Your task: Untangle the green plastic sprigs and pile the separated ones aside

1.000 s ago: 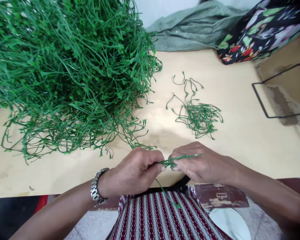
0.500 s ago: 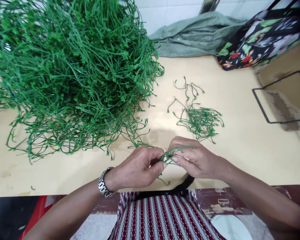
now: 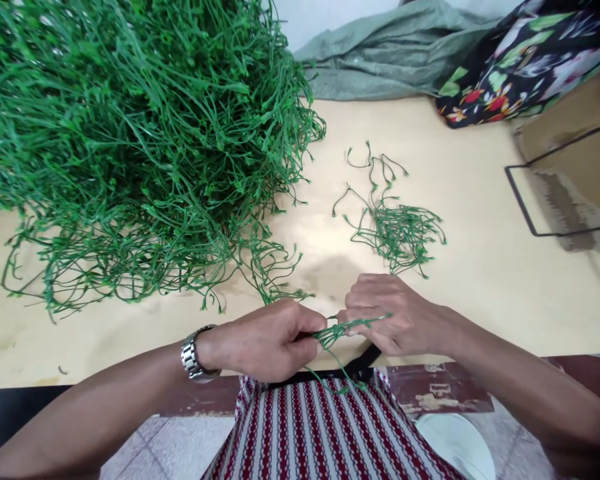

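Near the table's front edge my left hand (image 3: 275, 339) is closed round a small bunch of thin green plastic stems (image 3: 333, 333), whose ends stick out between thumb and forefinger. A few of them hang down over the striped apron. My right hand (image 3: 397, 315) is closed just beside it, its fingers pinched on the stems, with one strand lying across them. Beyond the right hand lies a small pile of loose green stems (image 3: 405, 233). A big heap of the same green stems (image 3: 145, 133) covers the table's left side.
A grey-green cloth (image 3: 380, 57) and a black flowered bag (image 3: 520, 67) lie along the back. At the right stand a cardboard box (image 3: 575, 147) and a thin black wire frame (image 3: 523, 203). Below the table edge is a round white lid-like thing (image 3: 455, 443).
Both hands stay close together at the bunch. The right fingers have shifted on the stems and curled further shut. More strands now hang below the left hand. The view has tilted slightly.
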`<state>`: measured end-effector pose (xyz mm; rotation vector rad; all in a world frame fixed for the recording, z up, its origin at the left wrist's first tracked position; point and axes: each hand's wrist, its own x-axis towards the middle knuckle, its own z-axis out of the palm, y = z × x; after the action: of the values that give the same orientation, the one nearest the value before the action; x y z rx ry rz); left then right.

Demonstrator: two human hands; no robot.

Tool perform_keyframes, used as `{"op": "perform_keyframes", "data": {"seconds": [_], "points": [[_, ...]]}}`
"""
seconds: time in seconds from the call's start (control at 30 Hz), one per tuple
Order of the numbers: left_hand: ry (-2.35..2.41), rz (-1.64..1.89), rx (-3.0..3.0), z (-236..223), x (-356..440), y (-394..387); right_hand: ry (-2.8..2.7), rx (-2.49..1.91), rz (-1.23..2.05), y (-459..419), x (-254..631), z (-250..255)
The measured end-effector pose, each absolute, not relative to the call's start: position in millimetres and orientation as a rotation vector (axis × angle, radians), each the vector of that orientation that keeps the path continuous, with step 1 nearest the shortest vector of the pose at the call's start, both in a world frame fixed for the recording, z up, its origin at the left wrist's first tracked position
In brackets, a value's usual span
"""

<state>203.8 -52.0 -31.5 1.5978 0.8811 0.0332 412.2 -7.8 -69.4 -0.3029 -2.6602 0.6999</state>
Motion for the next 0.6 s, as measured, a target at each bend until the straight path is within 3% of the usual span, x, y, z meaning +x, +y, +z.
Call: {"op": "perform_keyframes", "data": {"seconds": [0.3,0.6], "points": [[0.951,0.153,1.486,-37.4,200.5,-51.1,-2.608,-0.335,0.581,1.8,417.3,-71.8],[1.186,0.443,1.515,-48.9,203.2,-54.7,-2.324,-0.455,0.850,2.9,406.1,-78.5]]}}
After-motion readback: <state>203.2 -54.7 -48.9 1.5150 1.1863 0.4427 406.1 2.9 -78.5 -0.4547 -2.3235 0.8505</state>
